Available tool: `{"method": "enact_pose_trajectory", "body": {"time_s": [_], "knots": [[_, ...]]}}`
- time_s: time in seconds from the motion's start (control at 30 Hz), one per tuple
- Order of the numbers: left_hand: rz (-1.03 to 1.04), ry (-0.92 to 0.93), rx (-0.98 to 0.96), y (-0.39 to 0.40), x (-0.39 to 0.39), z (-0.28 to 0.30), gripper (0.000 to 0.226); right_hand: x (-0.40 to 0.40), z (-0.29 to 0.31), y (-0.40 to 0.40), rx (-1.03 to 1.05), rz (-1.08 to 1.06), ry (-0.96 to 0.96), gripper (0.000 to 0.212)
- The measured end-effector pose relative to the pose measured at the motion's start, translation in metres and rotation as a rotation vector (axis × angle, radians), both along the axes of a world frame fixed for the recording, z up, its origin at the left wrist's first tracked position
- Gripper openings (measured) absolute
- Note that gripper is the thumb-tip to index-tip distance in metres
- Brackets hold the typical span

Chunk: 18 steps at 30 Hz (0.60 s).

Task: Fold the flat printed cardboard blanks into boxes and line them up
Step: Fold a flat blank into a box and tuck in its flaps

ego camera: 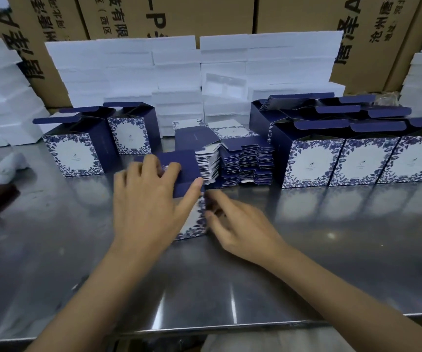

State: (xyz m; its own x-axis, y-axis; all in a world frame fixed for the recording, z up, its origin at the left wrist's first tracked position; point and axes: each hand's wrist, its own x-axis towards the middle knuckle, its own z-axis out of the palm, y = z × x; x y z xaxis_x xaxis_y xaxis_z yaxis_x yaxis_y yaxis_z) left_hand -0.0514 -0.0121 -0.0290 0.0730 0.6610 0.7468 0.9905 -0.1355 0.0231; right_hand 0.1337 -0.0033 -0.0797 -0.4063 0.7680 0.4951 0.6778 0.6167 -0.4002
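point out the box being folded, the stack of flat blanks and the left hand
box being folded (184, 171): head view, on its dark blue top panel
stack of flat blanks (246, 161): head view, on the layered flap edges
left hand (146, 199): head view, on the back of the hand

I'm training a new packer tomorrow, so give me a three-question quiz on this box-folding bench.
1. True or false: the stack of flat blanks lies between the two groups of folded boxes.
2. Which hand lies over the top of the box being folded? A) left hand B) right hand
3. Fill in: the folded boxes right of the stack have their top flaps ____.

Key: 1 true. 2 A. 3 open.
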Motion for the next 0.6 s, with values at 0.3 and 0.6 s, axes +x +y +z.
{"method": "enact_pose_trajectory", "body": {"time_s": [0.3,0.6], "knots": [[0.184,-0.065,-0.118,0.074,-0.06,-0.005,0.049,-0.021,-0.007,0.058,-0.056,-0.067,-0.222,0.032],[0.199,-0.111,-0.277,0.195,-0.094,-0.004,0.058,-0.011,-0.019,0.089,-0.021,-0.035,-0.206,0.023]]}}
